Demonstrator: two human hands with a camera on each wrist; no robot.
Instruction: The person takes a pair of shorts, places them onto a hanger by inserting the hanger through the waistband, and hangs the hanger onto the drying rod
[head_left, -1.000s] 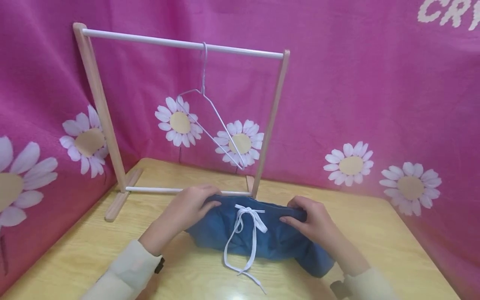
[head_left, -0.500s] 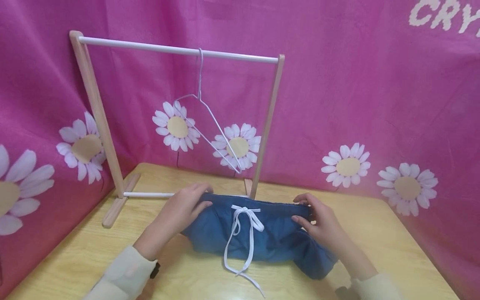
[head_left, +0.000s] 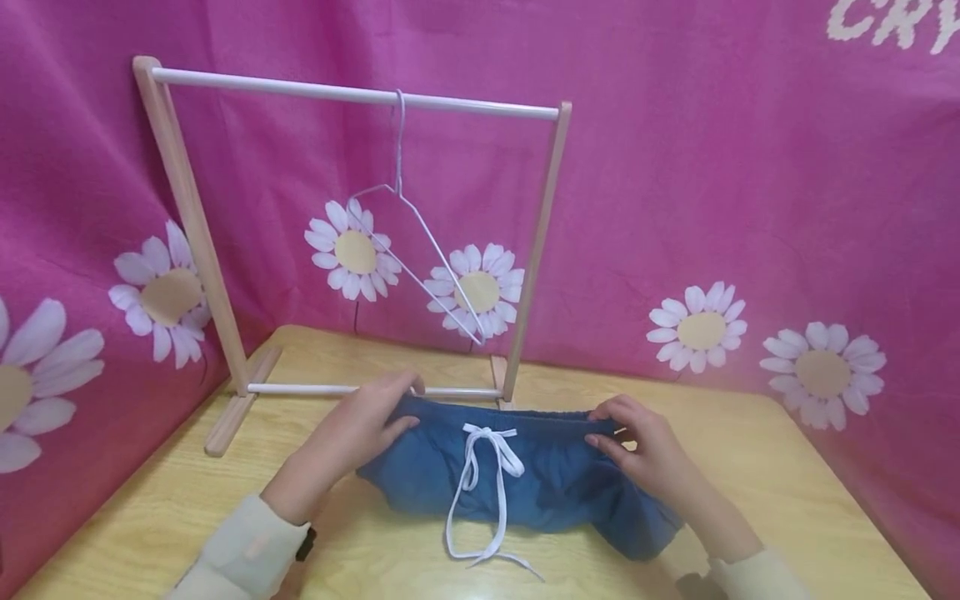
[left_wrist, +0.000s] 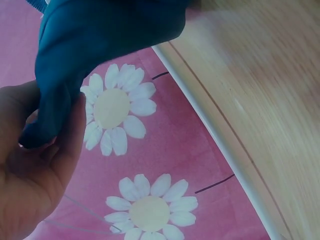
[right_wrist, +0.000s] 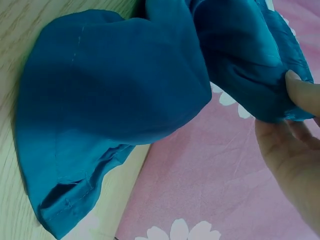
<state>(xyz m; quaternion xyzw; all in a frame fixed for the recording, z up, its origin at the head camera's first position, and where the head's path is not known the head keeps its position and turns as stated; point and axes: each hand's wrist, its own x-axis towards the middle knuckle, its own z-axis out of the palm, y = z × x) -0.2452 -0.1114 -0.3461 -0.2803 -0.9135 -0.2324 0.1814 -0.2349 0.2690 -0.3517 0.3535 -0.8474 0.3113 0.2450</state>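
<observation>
Dark blue drawstring shorts (head_left: 555, 483) are stretched by the waistband between both hands, their lower part bunched on the table. A white drawstring (head_left: 491, 450) is tied in a bow at the front, with its loose ends hanging down. My left hand (head_left: 367, 421) pinches the left end of the waistband, thumb in front; the left wrist view shows blue cloth (left_wrist: 55, 100) between thumb and fingers. At the other end, my right hand (head_left: 648, 446) pinches the waistband between thumb and fingers. One leg (right_wrist: 65, 150) of the shorts droops toward the tabletop in the right wrist view.
Behind the shorts stands a small rack with wooden posts (head_left: 197, 225) and a white top rail (head_left: 300, 86). A thin wire hanger (head_left: 420, 217) hangs from that rail. Pink cloth (head_left: 675, 167) with printed daisies surrounds the wooden table (head_left: 750, 483) at the back and sides.
My right hand has slid outward along the waistband to its end, and the left hand has shifted slightly left. The waistband is now pulled wider, and the drawstring's loose end has swung a little.
</observation>
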